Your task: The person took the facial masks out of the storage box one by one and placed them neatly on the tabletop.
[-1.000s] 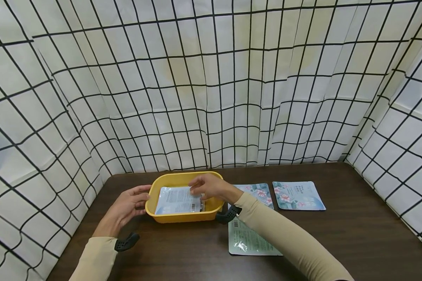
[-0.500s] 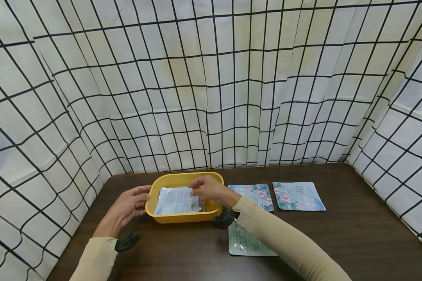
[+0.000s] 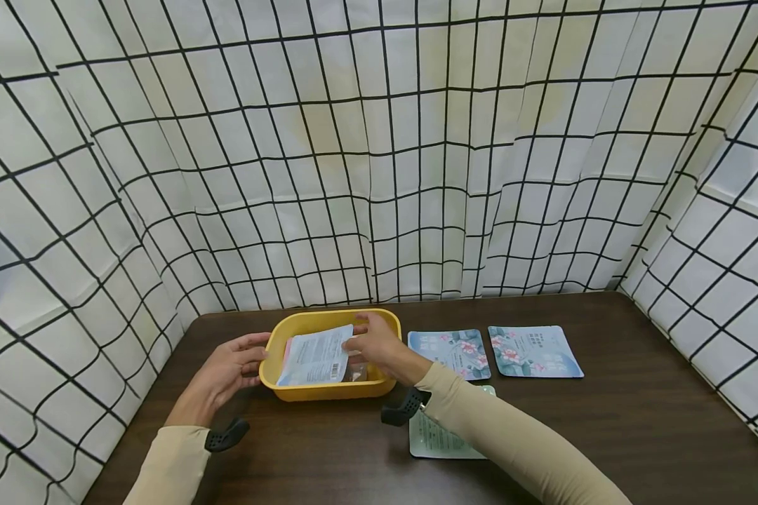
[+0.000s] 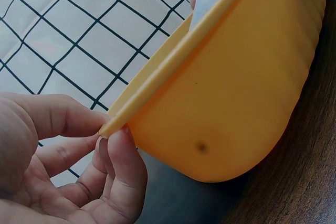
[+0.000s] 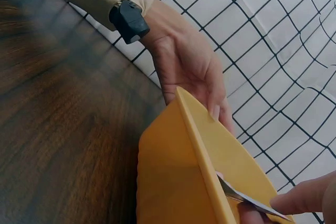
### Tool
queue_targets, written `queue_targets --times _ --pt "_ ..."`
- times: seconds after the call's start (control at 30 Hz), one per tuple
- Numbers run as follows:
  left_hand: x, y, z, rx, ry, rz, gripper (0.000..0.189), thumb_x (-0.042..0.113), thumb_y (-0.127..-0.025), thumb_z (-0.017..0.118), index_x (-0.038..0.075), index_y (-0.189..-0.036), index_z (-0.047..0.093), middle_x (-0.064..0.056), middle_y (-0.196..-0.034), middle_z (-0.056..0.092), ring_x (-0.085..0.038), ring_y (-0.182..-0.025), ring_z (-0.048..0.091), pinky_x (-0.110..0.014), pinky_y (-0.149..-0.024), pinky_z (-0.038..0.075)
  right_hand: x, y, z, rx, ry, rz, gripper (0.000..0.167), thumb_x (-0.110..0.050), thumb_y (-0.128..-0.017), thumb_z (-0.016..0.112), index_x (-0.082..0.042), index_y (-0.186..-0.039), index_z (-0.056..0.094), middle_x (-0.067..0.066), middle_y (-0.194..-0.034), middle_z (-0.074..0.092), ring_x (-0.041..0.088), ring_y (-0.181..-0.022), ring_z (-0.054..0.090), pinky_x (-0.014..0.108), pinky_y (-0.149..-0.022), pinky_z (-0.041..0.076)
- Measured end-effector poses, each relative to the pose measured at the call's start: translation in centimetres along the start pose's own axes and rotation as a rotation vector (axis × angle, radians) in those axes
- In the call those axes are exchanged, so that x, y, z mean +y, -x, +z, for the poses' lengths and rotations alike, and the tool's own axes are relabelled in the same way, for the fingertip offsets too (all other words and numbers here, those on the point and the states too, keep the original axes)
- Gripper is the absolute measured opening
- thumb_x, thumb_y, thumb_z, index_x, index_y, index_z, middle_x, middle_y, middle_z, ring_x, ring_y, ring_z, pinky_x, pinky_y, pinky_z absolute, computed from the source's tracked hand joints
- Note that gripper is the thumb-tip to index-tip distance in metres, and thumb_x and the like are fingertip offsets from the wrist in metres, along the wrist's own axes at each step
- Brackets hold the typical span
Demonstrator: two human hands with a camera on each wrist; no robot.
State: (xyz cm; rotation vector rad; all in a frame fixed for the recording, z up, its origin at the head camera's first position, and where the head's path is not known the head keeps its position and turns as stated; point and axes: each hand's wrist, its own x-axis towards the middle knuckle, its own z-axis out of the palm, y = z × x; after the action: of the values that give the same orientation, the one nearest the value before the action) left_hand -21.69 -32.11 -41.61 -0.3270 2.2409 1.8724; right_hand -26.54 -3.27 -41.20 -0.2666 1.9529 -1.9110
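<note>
Pinching flat pale-blue foil sachet (image 3: 312,358) with half-hidden right grip (image 3: 380,345) and yellow oval plastic tub (image 3: 328,394) with left grip (image 3: 230,366), seemingly for taking out, next needing steady lift.

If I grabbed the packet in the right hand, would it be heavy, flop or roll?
The packet is probably light: the right hand pinches just one edge. It might bend, since it looks thin edge-on. It likely won't roll, being flat.

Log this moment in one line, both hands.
left hand: pinches yellow tub rim | right hand: pinches pale-blue sachet, edge raised | two floral sachets: on table
</note>
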Motion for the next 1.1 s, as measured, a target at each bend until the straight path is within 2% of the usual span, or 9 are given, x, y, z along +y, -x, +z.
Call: queue_targets --times 0.1,0.17,0.3,0.37,0.43,0.63,0.87,1.1 --pt "0.0 -0.1 0.0 -0.002 -0.001 -0.002 0.059 0.016 -0.101 0.062 0.004 -0.154 0.038 -0.01 -0.125 0.065 -0.02 -0.095 0.065 -0.034 -0.075 0.056 0.1 -0.1 0.0 -0.018 -0.007 0.018 0.073 0.007 -0.089 0.069 0.0 -0.153 0.034 0.021 -0.128 0.062 0.03 -0.099 0.07 0.043 -0.079 0.06" --pt "0.0 -0.2 0.0 -0.005 0.0 -0.005 0.059 0.016 -0.101 0.061 0.004 -0.154 0.038 -0.011 -0.125 0.066 -0.02 -0.095 0.066 -0.034 -0.075 0.057 0.1 -0.1 -0.1 -0.04 0.009 0.022 0.066 0.006 -0.09 0.069 0.0 -0.149 0.042 0.018 -0.122 0.066 0.029 -0.097 0.072 0.042 -0.078 0.06" --pt "0.0 -0.2 0.0 -0.008 0.0 -0.004 0.058 0.015 -0.101 0.06 0.003 -0.154 0.039 -0.011 -0.124 0.066 -0.02 -0.094 0.066 -0.034 -0.075 0.057 0.1 -0.1 -0.1 -0.105 0.062 0.045 0.043 0.002 -0.091 0.071 0.0 -0.132 0.059 0.012 -0.11 0.072 0.026 -0.09 0.074 0.041 -0.075 0.061" --pt "0.0 -0.1 0.0 -0.008 -0.005 0.001 0.058 0.015 -0.101 0.06 0.003 -0.154 0.038 -0.011 -0.124 0.066 -0.02 -0.094 0.066 -0.033 -0.075 0.057 0.1 -0.1 -0.1 -0.136 0.096 0.057 0.035 0.0 -0.092 0.071 -0.002 -0.126 0.063 0.01 -0.105 0.073 0.025 -0.086 0.074 0.039 -0.072 0.061" --pt "0.1 -0.1 0.0 -0.008 -0.007 0.006 0.059 0.015 -0.101 0.06 0.003 -0.154 0.038 -0.01 -0.124 0.066 -0.02 -0.095 0.066 -0.034 -0.075 0.057 0.0 -0.2 -0.1 -0.153 0.114 0.067 0.035 -0.002 -0.093 0.069 -0.005 -0.128 0.062 0.009 -0.103 0.073 0.024 -0.084 0.075 0.038 -0.07 0.061" --pt "0.1 -0.2 0.0 -0.01 0.001 0.004 0.059 0.016 -0.101 0.061 0.004 -0.154 0.039 -0.007 -0.121 0.067 -0.019 -0.094 0.066 -0.034 -0.075 0.056 0.0 -0.3 -0.1 -0.112 0.116 0.058 0.037 -0.001 -0.097 0.064 -0.008 -0.132 0.059 0.01 -0.1 0.072 0.025 -0.081 0.074 0.039 -0.065 0.061" --pt "0.3 0.1 0.1 0.006 -0.012 -0.003 0.057 0.017 -0.101 0.061 0.006 -0.153 0.041 -0.009 -0.125 0.065 -0.02 -0.094 0.065 -0.033 -0.076 0.057 -0.7 0.2 -0.8 -0.068 0.166 -0.014 0.042 -0.001 -0.098 0.061 -0.01 -0.139 0.055 0.009 -0.104 0.07 0.022 -0.082 0.071 0.038 -0.066 0.061" --pt "0.2 0.2 0.0 0.001 -0.021 0.001 0.057 0.018 -0.102 0.06 0.006 -0.154 0.04 -0.012 -0.13 0.064 -0.02 -0.097 0.065 -0.033 -0.079 0.057 -1.4 0.5 -2.2 -0.048 0.114 -0.053 0.044 -0.001 -0.097 0.063 -0.011 -0.139 0.056 0.01 -0.108 0.071 0.024 -0.085 0.071 0.04 -0.066 0.061"
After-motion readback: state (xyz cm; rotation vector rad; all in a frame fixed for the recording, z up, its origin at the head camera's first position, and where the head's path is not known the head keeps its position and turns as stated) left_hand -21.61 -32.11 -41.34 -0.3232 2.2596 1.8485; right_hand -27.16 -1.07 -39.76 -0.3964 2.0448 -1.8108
